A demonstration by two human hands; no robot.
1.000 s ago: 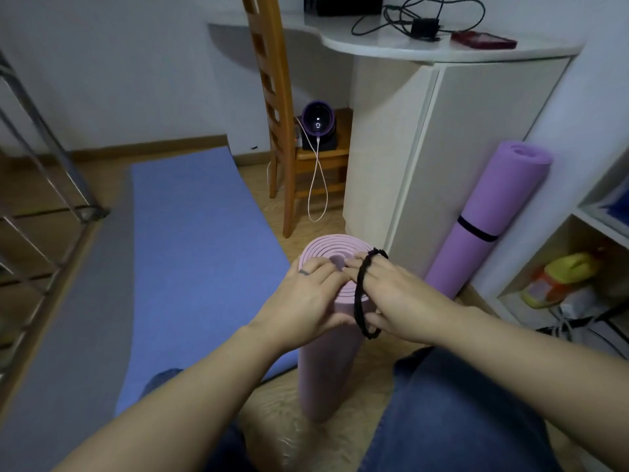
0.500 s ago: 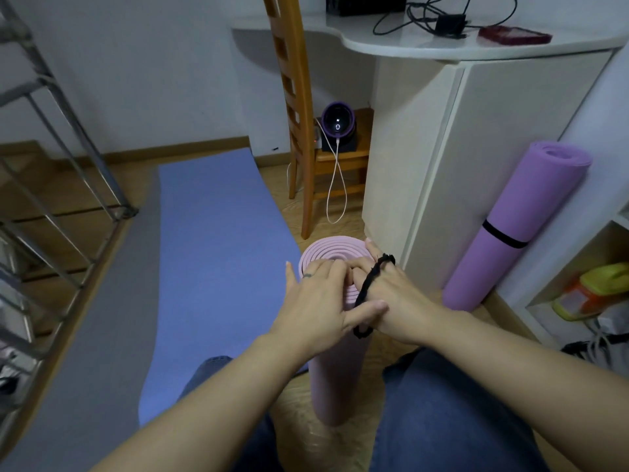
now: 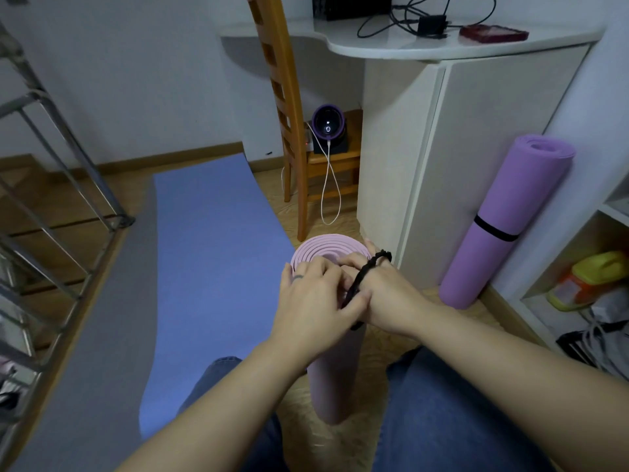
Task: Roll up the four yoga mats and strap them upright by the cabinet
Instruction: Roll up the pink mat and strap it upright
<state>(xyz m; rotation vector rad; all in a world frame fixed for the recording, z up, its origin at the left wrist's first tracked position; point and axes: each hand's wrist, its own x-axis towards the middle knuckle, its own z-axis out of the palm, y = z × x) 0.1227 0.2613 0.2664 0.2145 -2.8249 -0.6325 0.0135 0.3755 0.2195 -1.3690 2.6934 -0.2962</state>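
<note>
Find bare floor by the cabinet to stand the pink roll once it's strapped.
Bare wood floor: the patch between the cabinet corner, the foot of the purple roll and the pink roll. A narrower strip between chair and cabinet has a white cable dangling in it. Crowded: blue mat covers the left floor; right shelf is cluttered.

Showing matt foam on the pink mat, dull metal on the rack, varnished wood on the chair.
</note>
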